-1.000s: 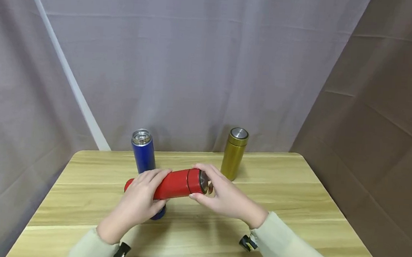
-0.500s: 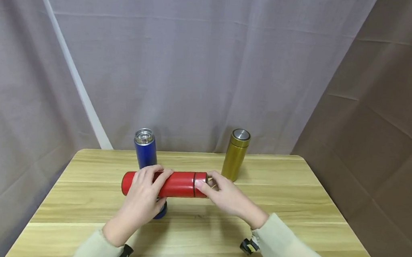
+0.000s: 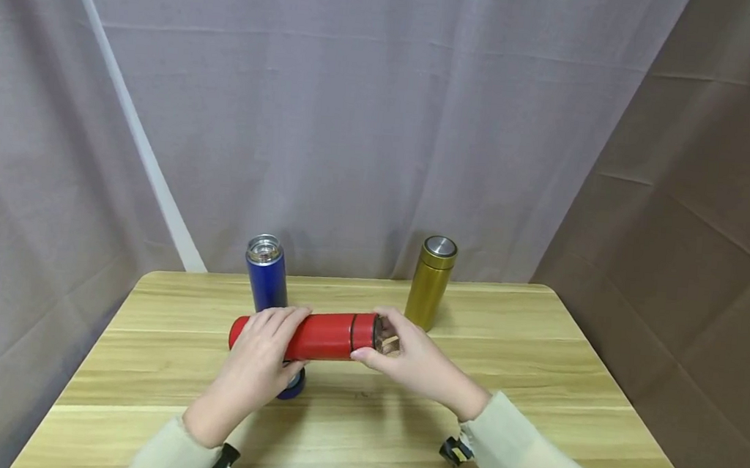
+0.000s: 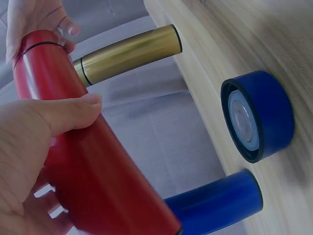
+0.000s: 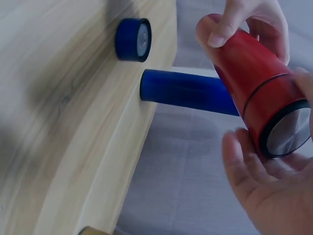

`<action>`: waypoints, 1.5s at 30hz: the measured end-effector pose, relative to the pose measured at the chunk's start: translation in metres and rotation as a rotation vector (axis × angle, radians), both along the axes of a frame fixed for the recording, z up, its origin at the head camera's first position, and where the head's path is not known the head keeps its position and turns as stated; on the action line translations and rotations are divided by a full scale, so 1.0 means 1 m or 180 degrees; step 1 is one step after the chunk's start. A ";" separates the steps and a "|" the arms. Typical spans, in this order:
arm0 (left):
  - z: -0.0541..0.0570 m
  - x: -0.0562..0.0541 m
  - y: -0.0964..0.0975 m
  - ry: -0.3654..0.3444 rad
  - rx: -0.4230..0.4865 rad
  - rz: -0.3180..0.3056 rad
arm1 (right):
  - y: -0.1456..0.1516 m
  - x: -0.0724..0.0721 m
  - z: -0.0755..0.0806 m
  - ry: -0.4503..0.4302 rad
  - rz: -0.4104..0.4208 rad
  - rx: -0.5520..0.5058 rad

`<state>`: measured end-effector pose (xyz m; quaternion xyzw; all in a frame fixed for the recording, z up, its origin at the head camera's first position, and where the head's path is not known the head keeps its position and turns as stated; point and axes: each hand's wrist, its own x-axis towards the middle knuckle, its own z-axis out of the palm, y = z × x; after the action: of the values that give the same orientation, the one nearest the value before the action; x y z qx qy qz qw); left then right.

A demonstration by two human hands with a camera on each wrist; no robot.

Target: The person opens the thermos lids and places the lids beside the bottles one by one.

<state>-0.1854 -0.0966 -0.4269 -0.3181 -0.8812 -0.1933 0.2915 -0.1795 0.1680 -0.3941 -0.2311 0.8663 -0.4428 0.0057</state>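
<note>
My left hand (image 3: 258,353) grips the body of a red thermos (image 3: 323,336), its thumb (image 4: 80,110) lying across the side. The thermos is held nearly level above the table, its lid end to the right. At that end my right hand (image 3: 413,362) has its thumb and fingers around the red lid (image 5: 261,105), which sits on the body. The lid's metal top (image 5: 291,133) faces my right palm. Beyond my left hand a blue thermos (image 3: 267,284) stands upright with its mouth uncovered. A loose blue lid (image 4: 276,115) rests on the table below the red thermos.
A gold thermos (image 3: 428,289) with its lid on stands upright at the back of the wooden table (image 3: 510,362), right of the blue one. Grey curtain (image 3: 357,130) hangs behind the table, and a brown one (image 3: 699,237) along the right.
The red thermos has swung to a more level pose, its lid end turned slightly away. My right fingers have shifted around the lid. Blue and gold thermoses stay put.
</note>
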 end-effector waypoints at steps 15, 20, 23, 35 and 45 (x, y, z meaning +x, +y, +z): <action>-0.007 0.001 -0.002 -0.0203 -0.0144 -0.0005 | -0.003 0.002 -0.005 0.0995 0.0010 0.0502; -0.005 0.001 -0.001 -0.0039 -0.0089 0.0016 | -0.002 0.004 -0.003 0.0226 -0.0347 0.0395; -0.005 0.001 -0.001 0.0043 -0.0071 -0.0024 | -0.002 0.003 -0.003 0.0025 -0.0442 0.0422; -0.006 -0.002 0.000 0.0067 -0.0073 -0.0045 | -0.001 0.000 -0.006 -0.0182 -0.0274 0.0096; -0.009 -0.002 -0.002 -0.0014 -0.0038 -0.0021 | 0.001 0.001 -0.009 0.0696 0.0027 0.0255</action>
<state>-0.1872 -0.0987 -0.4355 -0.3223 -0.8819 -0.1897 0.2870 -0.1789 0.1687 -0.4028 -0.2814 0.8777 -0.3800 -0.0778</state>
